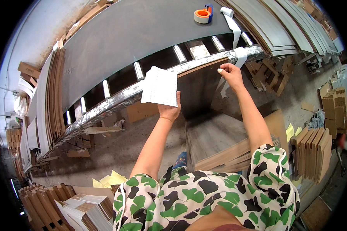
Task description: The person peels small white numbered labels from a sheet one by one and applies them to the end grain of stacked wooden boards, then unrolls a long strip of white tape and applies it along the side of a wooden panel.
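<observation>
A white sheet of paper (160, 86) with faint print is gripped in my left hand (170, 109), in front of the roller table's foil-wrapped edge. My right hand (232, 75) is closed in a pinch beside the upper right corner of a dark board (199, 86). A small white spot shows at its fingertips; whether it is a nail or a scrap cannot be made out. The board stands upright against the table edge. Just behind my right hand, a strip of white labels (235, 34) runs off its roll and hangs over the edge.
On the table's large grey panel (142, 34) sits an orange-and-blue tape dispenser (202, 16). Metal rollers (138, 71) line its near side. Stacked panels stand left (52, 92) and right (281, 27). Boards (223, 154) lean by my legs; more boards (312, 150) stand at the right.
</observation>
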The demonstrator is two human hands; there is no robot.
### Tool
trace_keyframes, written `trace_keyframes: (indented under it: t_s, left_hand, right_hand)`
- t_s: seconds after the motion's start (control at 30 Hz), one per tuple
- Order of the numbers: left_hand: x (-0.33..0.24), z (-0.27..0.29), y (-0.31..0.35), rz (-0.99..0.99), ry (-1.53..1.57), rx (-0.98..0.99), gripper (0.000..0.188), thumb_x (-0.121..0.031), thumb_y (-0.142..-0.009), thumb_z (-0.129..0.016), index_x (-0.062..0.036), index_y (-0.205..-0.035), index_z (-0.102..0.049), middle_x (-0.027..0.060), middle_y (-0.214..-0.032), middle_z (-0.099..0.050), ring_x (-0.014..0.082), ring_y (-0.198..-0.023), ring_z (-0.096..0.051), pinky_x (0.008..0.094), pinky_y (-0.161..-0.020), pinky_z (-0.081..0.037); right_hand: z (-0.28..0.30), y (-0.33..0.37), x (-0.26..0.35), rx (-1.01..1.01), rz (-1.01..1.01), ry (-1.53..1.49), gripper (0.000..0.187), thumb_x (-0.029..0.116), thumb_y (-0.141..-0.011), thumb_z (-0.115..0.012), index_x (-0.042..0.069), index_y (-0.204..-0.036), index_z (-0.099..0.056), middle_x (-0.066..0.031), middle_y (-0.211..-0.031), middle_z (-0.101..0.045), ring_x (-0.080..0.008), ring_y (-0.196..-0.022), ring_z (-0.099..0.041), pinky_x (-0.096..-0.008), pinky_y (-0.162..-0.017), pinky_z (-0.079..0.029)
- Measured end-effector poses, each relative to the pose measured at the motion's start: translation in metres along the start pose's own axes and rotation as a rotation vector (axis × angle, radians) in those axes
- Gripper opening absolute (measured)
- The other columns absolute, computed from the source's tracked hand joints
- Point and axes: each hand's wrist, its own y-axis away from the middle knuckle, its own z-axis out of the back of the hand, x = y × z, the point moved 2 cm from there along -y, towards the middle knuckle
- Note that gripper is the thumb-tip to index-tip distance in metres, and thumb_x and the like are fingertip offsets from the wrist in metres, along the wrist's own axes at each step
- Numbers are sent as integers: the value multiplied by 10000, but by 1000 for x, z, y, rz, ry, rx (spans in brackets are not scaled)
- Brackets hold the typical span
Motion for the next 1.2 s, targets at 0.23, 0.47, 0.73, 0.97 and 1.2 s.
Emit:
trace_keyframes:
  t_s: [0.23,0.47,0.73,0.97,1.2]
  left_hand:
    - [-11,4,10,-30,23,-9,421,-309,-921,-474,8,-1189,-542,199,-1208,-532,390,-1123,-469,457,-981,-322]
    - [-27,30,17,100,303,36,320,-246,-921,-490,19,-1078,-577,189,-1053,-589,379,-972,-538,425,-879,-404]
    - [-3,13,-8,11,11,-79,357,-285,-940,-458,31,-1046,-588,198,-1011,-600,371,-943,-551,428,-862,-410]
    - [-4,-4,-5,8,-22,23,409,-300,-916,-490,18,-1166,-556,204,-1161,-561,384,-1071,-507,463,-963,-349]
    - [-9,1,0,-111,-116,-33,434,-320,-949,-418,19,-1189,-540,209,-1207,-538,388,-1097,-488,460,-971,-339]
  right_hand:
    - [-7,5,24,36,104,-97,181,78,-781,-664,10,-942,-614,4,-783,-608,-69,-684,-550,-220,-621,-449]
    - [-7,-5,29,-1,146,-103,195,103,-749,-666,17,-910,-599,-11,-771,-622,-97,-697,-581,-250,-663,-478]
    - [-25,-19,-1,-166,262,339,180,100,-730,-648,37,-865,-548,-103,-748,-635,-248,-687,-635,-346,-675,-502]
    - [-26,-19,-25,-368,493,479,213,126,-752,-687,72,-828,-495,-105,-721,-560,-322,-731,-565,-437,-655,-452]
    - [-8,-5,8,-286,704,561,128,49,-739,-632,52,-848,-565,-117,-841,-592,-323,-848,-550,-418,-761,-447]
